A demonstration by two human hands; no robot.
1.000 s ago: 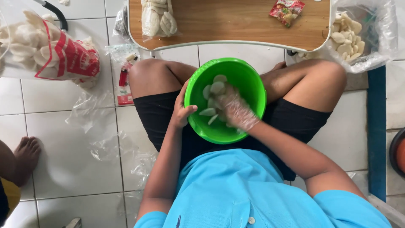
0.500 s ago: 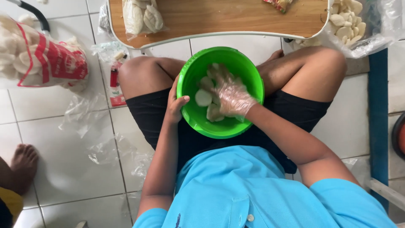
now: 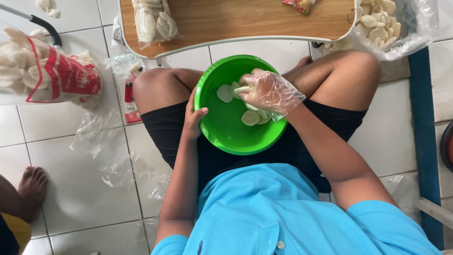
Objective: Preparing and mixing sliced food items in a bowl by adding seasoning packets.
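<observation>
Gripping the bowl (image 3: 222, 130) rim with our left hand (image 3: 192, 120); gloved right hand (image 3: 266, 89) pinches crackers (image 3: 250, 117). Few pieces remain inside.

The round plastic bowl (image 3: 226, 137) is bright green, and the thin round crackers (image 3: 250, 117) in it are pale cream. The thin plastic glove (image 3: 269, 89) is clear. The short-sleeved shirt (image 3: 283, 212) is sky blue and the shorts (image 3: 165, 127) are black. The low wooden table (image 3: 236, 19) is light brown with a white edge. The big plastic bag (image 3: 52, 75) is clear with a red print. The floor tiles (image 3: 71, 189) are white.
</observation>
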